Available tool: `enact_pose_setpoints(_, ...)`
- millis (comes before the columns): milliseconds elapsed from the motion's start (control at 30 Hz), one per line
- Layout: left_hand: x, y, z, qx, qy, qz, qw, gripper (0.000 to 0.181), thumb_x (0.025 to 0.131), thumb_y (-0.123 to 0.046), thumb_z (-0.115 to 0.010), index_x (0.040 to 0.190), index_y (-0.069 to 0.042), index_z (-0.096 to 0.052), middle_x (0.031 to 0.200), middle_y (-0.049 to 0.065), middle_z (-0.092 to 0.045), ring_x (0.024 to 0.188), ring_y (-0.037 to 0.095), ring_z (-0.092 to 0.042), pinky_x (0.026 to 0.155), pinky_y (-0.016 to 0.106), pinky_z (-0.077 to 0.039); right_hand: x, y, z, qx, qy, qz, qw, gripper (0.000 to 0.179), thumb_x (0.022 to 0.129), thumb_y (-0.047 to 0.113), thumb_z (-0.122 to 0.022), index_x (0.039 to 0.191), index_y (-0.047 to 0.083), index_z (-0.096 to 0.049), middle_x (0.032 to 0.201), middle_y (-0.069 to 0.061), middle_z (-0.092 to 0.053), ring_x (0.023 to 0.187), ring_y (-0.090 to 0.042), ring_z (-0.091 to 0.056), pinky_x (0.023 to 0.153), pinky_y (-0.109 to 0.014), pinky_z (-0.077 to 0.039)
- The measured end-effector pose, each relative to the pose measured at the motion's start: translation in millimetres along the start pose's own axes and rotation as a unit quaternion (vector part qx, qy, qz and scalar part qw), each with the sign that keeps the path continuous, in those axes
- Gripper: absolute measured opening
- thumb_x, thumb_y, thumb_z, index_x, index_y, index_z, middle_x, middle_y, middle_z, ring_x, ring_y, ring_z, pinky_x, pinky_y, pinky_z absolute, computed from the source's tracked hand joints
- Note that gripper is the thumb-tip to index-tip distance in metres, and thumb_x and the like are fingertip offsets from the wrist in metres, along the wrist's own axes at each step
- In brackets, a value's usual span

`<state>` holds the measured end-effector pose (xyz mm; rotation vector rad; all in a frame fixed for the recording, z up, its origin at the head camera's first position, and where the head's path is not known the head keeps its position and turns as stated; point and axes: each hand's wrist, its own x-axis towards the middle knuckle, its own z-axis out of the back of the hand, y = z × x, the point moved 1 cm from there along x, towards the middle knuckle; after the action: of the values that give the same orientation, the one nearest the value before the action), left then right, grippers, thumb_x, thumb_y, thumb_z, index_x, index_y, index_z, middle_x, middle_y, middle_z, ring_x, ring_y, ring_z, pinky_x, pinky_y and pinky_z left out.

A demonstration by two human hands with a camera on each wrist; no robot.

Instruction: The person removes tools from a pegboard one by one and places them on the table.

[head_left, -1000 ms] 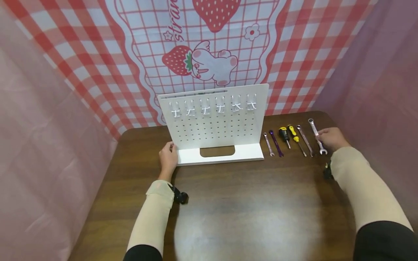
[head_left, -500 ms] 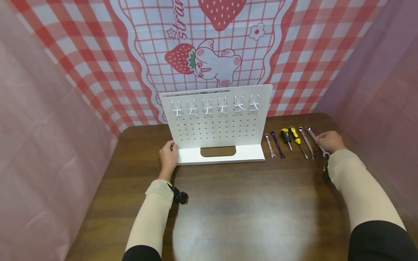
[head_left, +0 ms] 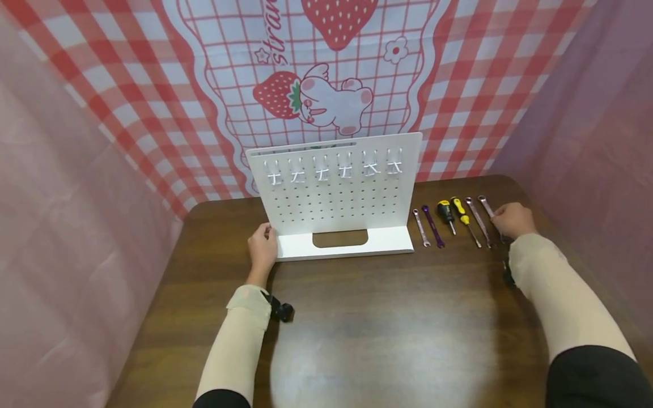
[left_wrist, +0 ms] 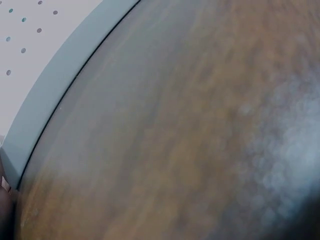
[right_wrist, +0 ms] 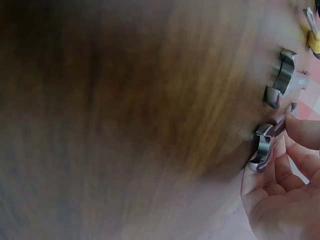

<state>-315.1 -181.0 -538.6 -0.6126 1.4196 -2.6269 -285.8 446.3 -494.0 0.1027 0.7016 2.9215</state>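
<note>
A white pegboard stand (head_left: pixel 336 204) stands upright on the wooden table, clear hooks in a row across its upper part. My left hand (head_left: pixel 263 246) grips its lower left edge; in the left wrist view only a bit of the fingers shows at the lower left. At the right end of a row of tools, my right hand (head_left: pixel 515 220) pinches a silver combination wrench (head_left: pixel 486 205) between thumb and fingers. The right wrist view shows that wrench's open end (right_wrist: pixel 261 147) close over the table, and a neighbouring wrench (right_wrist: pixel 286 77) beside it.
Left of the held wrench lie another silver wrench (head_left: pixel 478 221), a yellow screwdriver (head_left: pixel 463 215), a black-and-yellow screwdriver (head_left: pixel 445 212), a purple wrench (head_left: pixel 432 225) and a small wrench (head_left: pixel 420 226). A red-checked cloth (head_left: pixel 469 102) hangs behind the table (head_left: pixel 367 317).
My right hand has brought the pinched wrench leftward, closer to the neighbouring silver wrench, and its upper end sits lower. The left hand stays at the stand's edge.
</note>
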Motion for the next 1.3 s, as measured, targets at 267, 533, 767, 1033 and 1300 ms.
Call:
enact_pose_setpoints(267, 1.8, 0.8, 0.0, 0.002, -0.004, -0.001, 1.0000, 0.021, 0.099, -0.006, -0.057, 0.112, 0.005, -0.069, 0.104, 0.023, -0.071, 0.097, 0.037, -0.066, 0.089, 0.048, -0.052, 2.5, -1.7, -2.6, -0.006, -0.003, -0.011, 0.9999, 0.033, 0.088, 0.016, -0.059, 0.101, -0.013, -0.068, 0.103, -0.034, -0.066, 0.093, -0.056, -0.058, 0.081, -0.063, -0.047)
enact_pose_setpoints(533, 1.1, 0.1, 2.3, 0.004, -0.005, -0.005, 1.0000, 0.020, 0.099, -0.005, -0.058, 0.111, 0.006, -0.069, 0.102, 0.024, -0.071, 0.097, 0.038, -0.066, 0.089, 0.048, -0.052, 0.8, 1.7, -5.4, -0.013, -0.009, -0.006, 0.9999, 0.034, 0.085, 0.016, -0.058, 0.101, -0.012, -0.069, 0.101, -0.034, -0.067, 0.091, -0.056, -0.059, 0.079, -0.063, -0.048)
enact_pose_setpoints(767, 0.6, 0.7, 3.0, 0.000, -0.008, -0.003, 1.0000, 0.020, 0.098, -0.004, -0.058, 0.111, 0.006, -0.069, 0.103, 0.024, -0.071, 0.097, 0.038, -0.066, 0.089, 0.048, -0.052, -1.6, 6.3, -5.2, -0.003, -0.001, -0.017, 0.9998, 0.034, 0.086, 0.016, -0.057, 0.102, -0.012, -0.069, 0.101, -0.033, -0.067, 0.091, -0.054, -0.059, 0.078, -0.062, -0.048)
enact_pose_setpoints(1033, 5.5, 0.5, 3.8, -0.029, 0.019, 0.024, 0.9991, 0.025, 0.100, -0.008, -0.057, 0.119, 0.005, -0.067, 0.111, 0.024, -0.069, 0.105, 0.037, -0.064, 0.093, 0.048, -0.050, -0.1, 8.6, -4.3, -0.008, -0.003, -0.010, 0.9999, 0.037, 0.086, 0.018, -0.054, 0.101, -0.012, -0.069, 0.103, -0.033, -0.067, 0.093, -0.057, -0.058, 0.079, -0.062, -0.048)
enact_pose_setpoints(1300, -15.8, -13.0, 25.7, -0.093, 0.097, 0.060, 0.9892, 0.074, 0.102, -0.013, -0.055, 0.160, -0.008, -0.010, 0.150, 0.024, -0.035, 0.134, 0.038, -0.041, 0.110, 0.052, -0.037, -15.9, 28.4, -9.3, 0.000, -0.018, -0.014, 0.9997, 0.044, 0.091, 0.019, -0.050, 0.114, -0.016, -0.064, 0.115, -0.038, -0.062, 0.102, -0.058, -0.056, 0.082, -0.064, -0.047)
